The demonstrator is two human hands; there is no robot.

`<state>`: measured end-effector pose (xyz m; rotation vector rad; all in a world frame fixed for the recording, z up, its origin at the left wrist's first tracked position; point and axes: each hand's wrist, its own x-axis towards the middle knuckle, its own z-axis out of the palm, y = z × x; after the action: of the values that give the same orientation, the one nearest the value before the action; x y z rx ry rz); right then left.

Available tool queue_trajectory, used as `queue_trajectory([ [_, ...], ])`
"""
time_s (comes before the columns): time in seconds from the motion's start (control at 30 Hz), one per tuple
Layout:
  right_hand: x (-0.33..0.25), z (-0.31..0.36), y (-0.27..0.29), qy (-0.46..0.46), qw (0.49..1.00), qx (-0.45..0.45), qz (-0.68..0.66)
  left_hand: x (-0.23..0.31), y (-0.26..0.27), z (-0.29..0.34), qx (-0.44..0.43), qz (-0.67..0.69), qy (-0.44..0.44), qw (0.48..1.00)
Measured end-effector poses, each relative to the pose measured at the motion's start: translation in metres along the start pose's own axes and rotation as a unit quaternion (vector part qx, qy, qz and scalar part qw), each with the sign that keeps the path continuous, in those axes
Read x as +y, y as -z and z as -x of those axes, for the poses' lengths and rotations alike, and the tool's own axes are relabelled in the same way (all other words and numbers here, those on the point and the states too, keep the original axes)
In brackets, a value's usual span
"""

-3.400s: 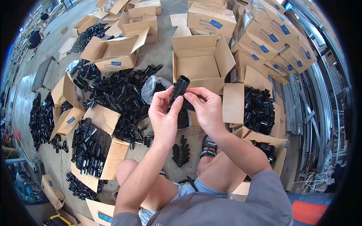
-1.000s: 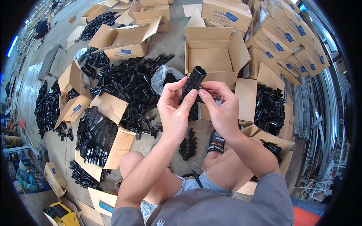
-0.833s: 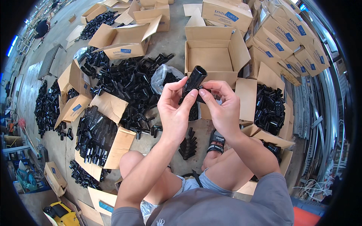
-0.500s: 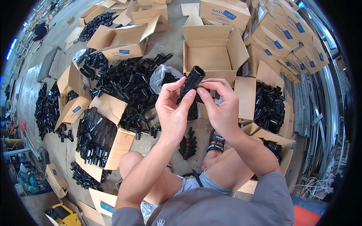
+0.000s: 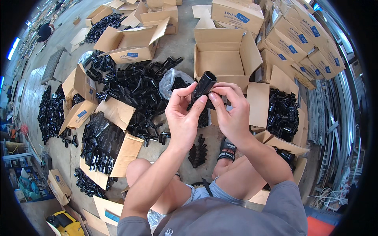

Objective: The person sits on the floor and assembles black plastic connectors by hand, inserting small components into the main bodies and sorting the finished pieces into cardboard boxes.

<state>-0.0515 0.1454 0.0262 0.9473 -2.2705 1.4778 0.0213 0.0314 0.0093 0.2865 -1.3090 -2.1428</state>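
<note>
A black plastic pipe fitting (image 5: 205,82) with a round open end is raised in front of me, tilted up to the right. My left hand (image 5: 183,118) is closed around it, thumb and fingers on either side. At the fitting's right side, my right hand (image 5: 231,112) pinches with thumb and forefinger; whatever is between those fingertips is too small to make out. Below the hands, a small stack of nested black fittings (image 5: 198,152) lies on the floor between my feet. Just behind the hands is a clear plastic bag (image 5: 168,83) with small black parts, partly hidden.
Loose black fittings (image 5: 134,84) lie heaped ahead to the left. An open cardboard box (image 5: 220,59) stands beyond my hands. On the right is a box of fittings (image 5: 282,114), with stacked closed cartons (image 5: 293,41) behind it. Long metal profiles (image 5: 334,118) line the far right.
Both hands keep their grip and stay nearly in place with the fitting. The whole view has shifted slightly.
</note>
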Motion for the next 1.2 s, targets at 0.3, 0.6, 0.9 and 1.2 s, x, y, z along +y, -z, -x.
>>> queue_trajectory([
  [0.3,0.0003,-0.0002,0.0001,-0.029,0.999,-0.027,-0.022,0.0001,-0.0006,-0.0001,0.0,-0.005,-0.013,1.0],
  [0.6,0.0017,0.0009,-0.0005,-0.027,0.999,0.002,-0.036,-0.0004,0.0002,0.0006,0.007,0.005,0.014,1.0],
  [0.9,0.006,0.0013,-0.0008,-0.022,1.0,0.007,-0.019,-0.0017,0.0017,-0.0004,0.014,0.027,0.054,0.998],
  [1.2,0.0086,0.0004,0.0014,-0.015,1.0,-0.006,-0.018,-0.0024,0.0031,0.0002,0.015,0.04,0.07,0.997],
])
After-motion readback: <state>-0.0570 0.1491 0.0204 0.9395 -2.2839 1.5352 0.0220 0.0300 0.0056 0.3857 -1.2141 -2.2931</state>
